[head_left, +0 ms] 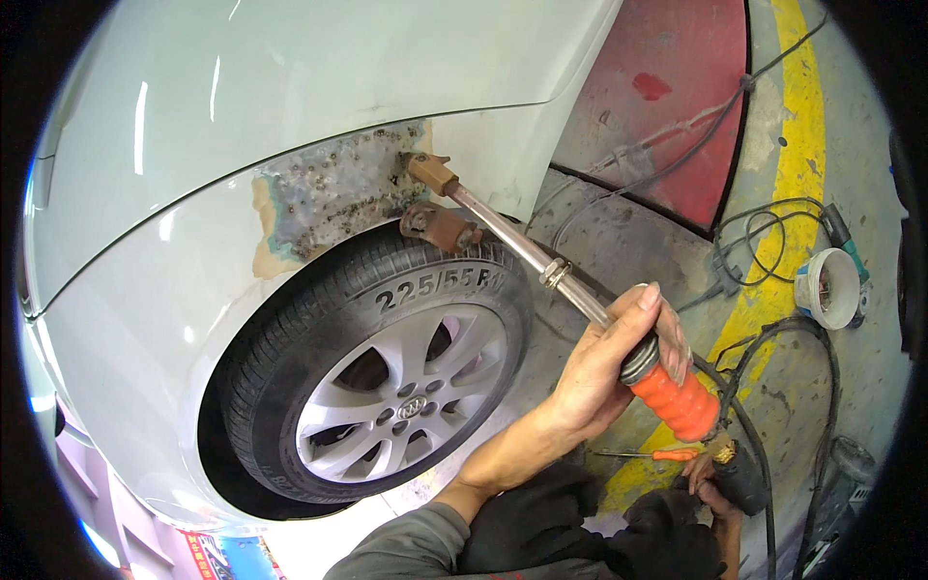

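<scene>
A long dent puller (522, 246) slants from the car's fender down to the lower right. It has a metal shaft, an orange ribbed grip (674, 398) and a brass-coloured tip (432, 174). The tip touches the bared, pitted metal patch (333, 188) above the wheel arch. My left hand (604, 367) is closed round the shaft where it meets the orange grip. Lower down, my right hand (710, 485), partly hidden, has its fingers wrapped at the tool's black rear end (741, 478). Just under the tip, a copper-coloured clamp piece (440, 227) sits at the fender's edge over the tyre.
Below the arch is the wheel (411, 401) with its tyre. An orange-handled screwdriver (667, 454) lies on the floor near my right hand. To the right are a white tub (828, 288), a green-and-black power tool (843, 232) and looping black cables (833, 377). A red panel (667, 97) stands beyond.
</scene>
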`<state>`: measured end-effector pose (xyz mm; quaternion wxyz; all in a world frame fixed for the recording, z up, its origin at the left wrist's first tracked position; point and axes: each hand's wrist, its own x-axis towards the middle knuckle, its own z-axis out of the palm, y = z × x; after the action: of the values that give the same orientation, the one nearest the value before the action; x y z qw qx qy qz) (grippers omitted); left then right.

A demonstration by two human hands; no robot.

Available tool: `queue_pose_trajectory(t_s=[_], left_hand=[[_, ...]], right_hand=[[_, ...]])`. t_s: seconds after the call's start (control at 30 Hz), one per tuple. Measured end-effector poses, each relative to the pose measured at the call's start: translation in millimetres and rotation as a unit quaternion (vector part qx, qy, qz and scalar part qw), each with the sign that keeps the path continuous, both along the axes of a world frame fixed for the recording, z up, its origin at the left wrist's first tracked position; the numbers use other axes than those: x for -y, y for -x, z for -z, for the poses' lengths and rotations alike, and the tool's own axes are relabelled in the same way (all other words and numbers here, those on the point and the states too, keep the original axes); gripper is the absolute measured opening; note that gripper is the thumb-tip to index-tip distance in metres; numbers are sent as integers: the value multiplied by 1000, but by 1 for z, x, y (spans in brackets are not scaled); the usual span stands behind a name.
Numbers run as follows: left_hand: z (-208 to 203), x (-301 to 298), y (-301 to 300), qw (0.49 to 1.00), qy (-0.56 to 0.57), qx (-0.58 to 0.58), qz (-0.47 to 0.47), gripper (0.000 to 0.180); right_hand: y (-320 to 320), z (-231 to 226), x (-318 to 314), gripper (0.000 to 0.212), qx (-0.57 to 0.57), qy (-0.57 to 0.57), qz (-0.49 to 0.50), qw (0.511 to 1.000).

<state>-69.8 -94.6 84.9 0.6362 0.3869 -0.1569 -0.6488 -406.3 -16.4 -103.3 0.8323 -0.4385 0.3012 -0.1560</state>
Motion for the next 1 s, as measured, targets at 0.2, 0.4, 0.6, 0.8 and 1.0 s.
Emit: queue_pose_trajectory(t_s=[0.2, 0.4, 0.6, 0.8, 1.0], left_hand=[[11, -5, 2, 1000, -23, 3, 18, 43], [13, -4, 5, 1000, -10, -11, 18, 38], [7, -2, 4, 1000, -11, 20, 6, 43], [4, -1, 3, 999, -23, 25, -13, 43], [3, 0, 4, 999, -28, 19, -8, 44]], right_hand=[[28, 46, -8, 48, 64, 35, -39, 997], [-2, 28, 1, 49, 71, 1, 13, 997], [-6, 28, 6, 53, 77, -5, 22, 997], [-10, 32, 10, 59, 85, -7, 36, 996], [11, 49, -2, 66, 98, -9, 63, 993]])
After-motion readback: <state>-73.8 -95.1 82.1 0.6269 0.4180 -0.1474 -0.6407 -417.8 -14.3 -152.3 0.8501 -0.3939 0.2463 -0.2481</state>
